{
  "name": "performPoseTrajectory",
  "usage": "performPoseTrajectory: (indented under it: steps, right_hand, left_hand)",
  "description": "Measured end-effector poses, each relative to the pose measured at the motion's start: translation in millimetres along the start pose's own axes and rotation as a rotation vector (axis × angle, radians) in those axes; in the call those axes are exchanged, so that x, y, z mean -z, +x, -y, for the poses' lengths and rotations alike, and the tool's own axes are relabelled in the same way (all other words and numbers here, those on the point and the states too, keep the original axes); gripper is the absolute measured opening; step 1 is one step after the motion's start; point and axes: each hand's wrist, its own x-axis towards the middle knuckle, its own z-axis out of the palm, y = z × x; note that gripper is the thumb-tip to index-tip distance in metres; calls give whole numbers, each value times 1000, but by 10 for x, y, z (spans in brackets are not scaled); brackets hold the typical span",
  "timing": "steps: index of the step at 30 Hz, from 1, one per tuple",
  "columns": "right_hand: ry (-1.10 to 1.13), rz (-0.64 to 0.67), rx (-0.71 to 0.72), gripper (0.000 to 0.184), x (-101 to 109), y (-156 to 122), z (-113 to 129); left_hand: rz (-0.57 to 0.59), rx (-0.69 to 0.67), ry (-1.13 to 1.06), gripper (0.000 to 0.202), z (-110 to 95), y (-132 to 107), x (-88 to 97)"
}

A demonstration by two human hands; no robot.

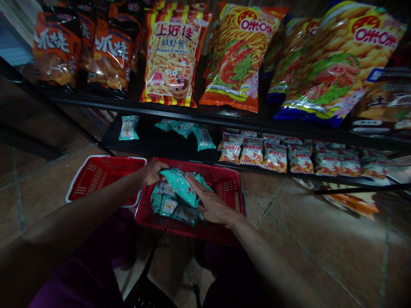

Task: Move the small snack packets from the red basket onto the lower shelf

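Observation:
A teal snack packet (181,186) is held between my two hands over the red shopping basket (229,184). My left hand (153,172) is closed on its upper left end. Along its right side lie the long fingers of my right hand (210,202), gripping that edge; its thumb is partly hidden. Below, inside the basket, several more teal packets (168,206) lie in a loose heap, partly covered by the held one and my hands.
A second red basket (96,177) with a white rim stands on the left. On the lower shelf (150,143) are a few teal packets (204,137) and a row of small white-and-orange snack bags (276,156). Larger bags, including prawn crackers (175,55), fill the upper shelf, which overhangs it.

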Motion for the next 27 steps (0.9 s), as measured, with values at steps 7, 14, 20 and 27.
performPoseTrajectory:
  steps: [7,14,20,27]
  right_hand:
    - [-22,-85,-52,95,-78,21,67]
    - [118,-307,-148,64,-81,22,116]
    - [736,-484,-422,53,-109,80,175]
    - [1334,-554,-599,39,-113,189,253]
  left_hand:
    - [-26,144,87,18,-4,-13,-14]
    - [11,194,103,10,-38,-71,-75]
    - [-51,156,191,23,-71,-143,-162]
    - [-62,-38,101,17,-101,-267,-292]
